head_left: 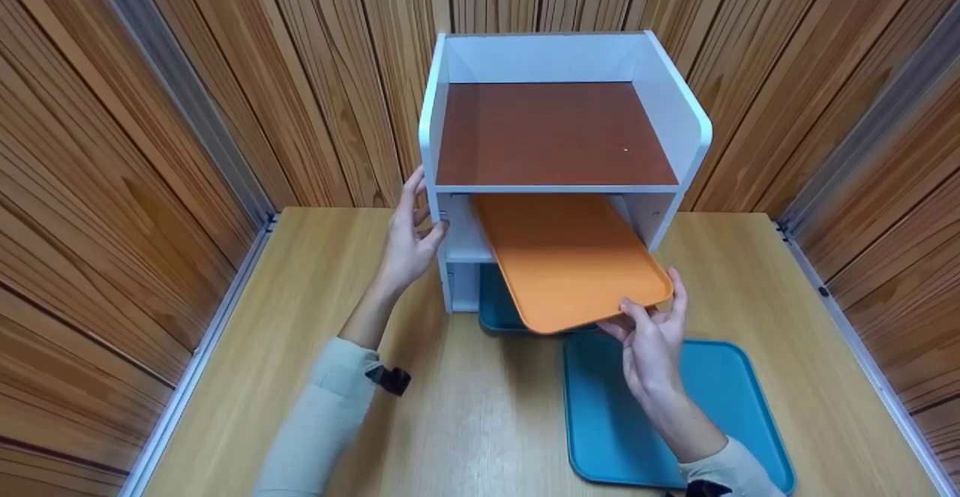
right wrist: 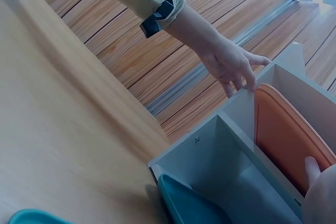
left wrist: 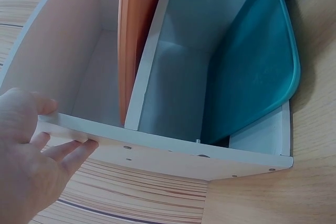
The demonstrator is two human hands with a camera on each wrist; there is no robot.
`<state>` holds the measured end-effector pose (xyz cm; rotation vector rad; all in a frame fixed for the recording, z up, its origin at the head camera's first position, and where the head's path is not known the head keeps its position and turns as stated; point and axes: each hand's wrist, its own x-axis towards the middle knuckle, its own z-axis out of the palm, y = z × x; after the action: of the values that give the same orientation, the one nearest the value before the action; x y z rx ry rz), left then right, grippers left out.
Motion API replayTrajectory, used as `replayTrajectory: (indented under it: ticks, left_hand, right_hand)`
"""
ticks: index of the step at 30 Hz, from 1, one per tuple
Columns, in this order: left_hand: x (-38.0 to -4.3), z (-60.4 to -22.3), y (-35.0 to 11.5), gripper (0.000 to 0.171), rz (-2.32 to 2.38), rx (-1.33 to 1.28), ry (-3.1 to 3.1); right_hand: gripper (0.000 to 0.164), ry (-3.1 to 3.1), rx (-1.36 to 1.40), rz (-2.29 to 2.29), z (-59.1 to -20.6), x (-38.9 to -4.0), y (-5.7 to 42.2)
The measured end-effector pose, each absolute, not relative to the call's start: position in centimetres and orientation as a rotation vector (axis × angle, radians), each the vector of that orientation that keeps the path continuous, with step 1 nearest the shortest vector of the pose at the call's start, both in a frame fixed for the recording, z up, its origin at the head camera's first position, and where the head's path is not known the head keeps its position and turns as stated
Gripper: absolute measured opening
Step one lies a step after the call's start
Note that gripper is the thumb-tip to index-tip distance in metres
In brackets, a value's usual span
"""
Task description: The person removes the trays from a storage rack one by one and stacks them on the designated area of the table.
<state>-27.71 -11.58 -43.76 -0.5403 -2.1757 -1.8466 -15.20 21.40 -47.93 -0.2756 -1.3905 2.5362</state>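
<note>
A white shelf unit (head_left: 442, 249) with a brown top board (head_left: 555, 133) stands against the back wall. My left hand (head_left: 411, 246) holds its left side panel at the front edge; the left wrist view has the thumb inside and the fingers (left wrist: 79, 156) along the outer face. An orange tray (head_left: 570, 257) reaches out of the middle compartment, turned slightly, its rear part within. With my right hand (head_left: 652, 347) I pinch its front right corner, thumb on the upper side. In the bottom compartment lies a teal tray (left wrist: 257, 72), its front sticking out under the orange one.
Another teal tray (head_left: 720, 392) lies on the wooden table (head_left: 465, 422) at the front right, partly beneath my right forearm. Wood-patterned walls (head_left: 112, 205) with metal rails (head_left: 202, 339) enclose the table at the left, back and right.
</note>
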Motion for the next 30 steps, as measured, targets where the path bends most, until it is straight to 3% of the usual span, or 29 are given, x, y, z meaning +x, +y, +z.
replayTrajectory:
  ticks: [30]
  left_hand:
    - [-27.5,-43.8,-11.6,0.084,-1.84,-0.549,-2.177]
  right_hand:
    - [0.079,-1.373,-0.072,2.688,-49.5,-13.2,27.2]
